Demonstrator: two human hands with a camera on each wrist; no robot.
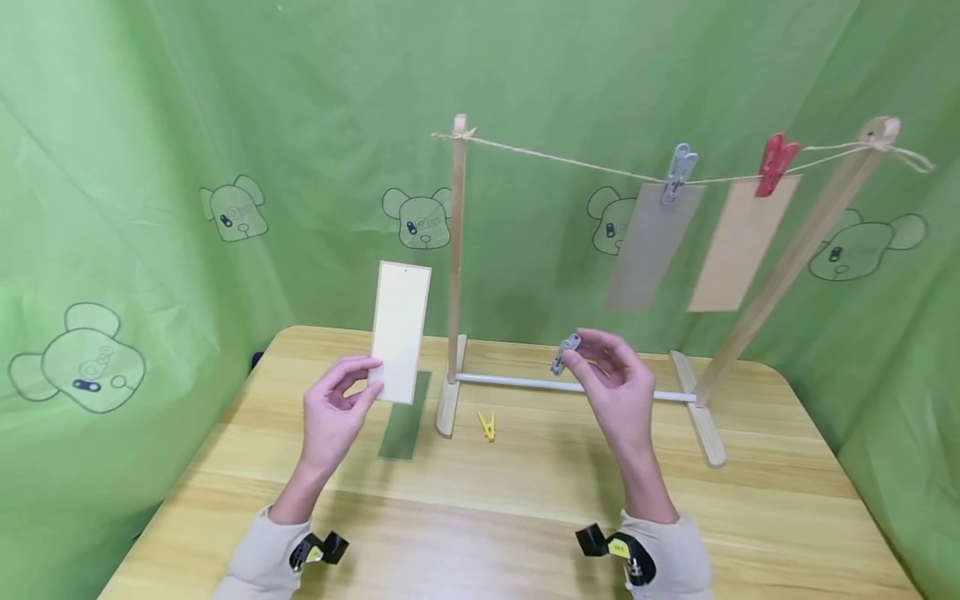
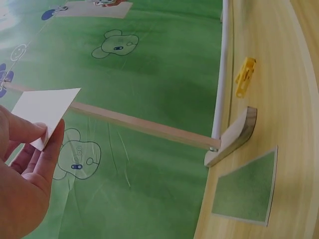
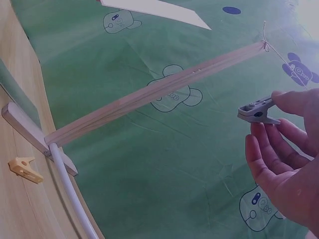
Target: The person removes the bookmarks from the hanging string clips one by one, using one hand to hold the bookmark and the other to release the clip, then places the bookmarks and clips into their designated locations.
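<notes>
My left hand (image 1: 335,408) pinches a cream paper card (image 1: 401,333) by its lower left edge, thumb on one face, and holds it upright above the table. In the right hand (image 1: 618,387) a grey-blue clothespin (image 1: 566,354) is held between thumb and fingers, raised over the white crossbar. The right wrist view shows that clothespin (image 3: 256,110) with its jaw end pointing away from the hand. A string (image 1: 555,156) runs between two wooden posts. On it a grey card (image 1: 654,246) hangs from a grey-blue clothespin (image 1: 679,173), and a peach card (image 1: 745,244) from a red clothespin (image 1: 777,164).
A yellow clothespin (image 1: 487,426) lies on the wooden table (image 1: 480,517) near the left foot of the stand. Left of that foot lies a green card (image 1: 406,421). The white crossbar (image 1: 517,382) joins the two feet. A green curtain (image 1: 337,125) surrounds the table.
</notes>
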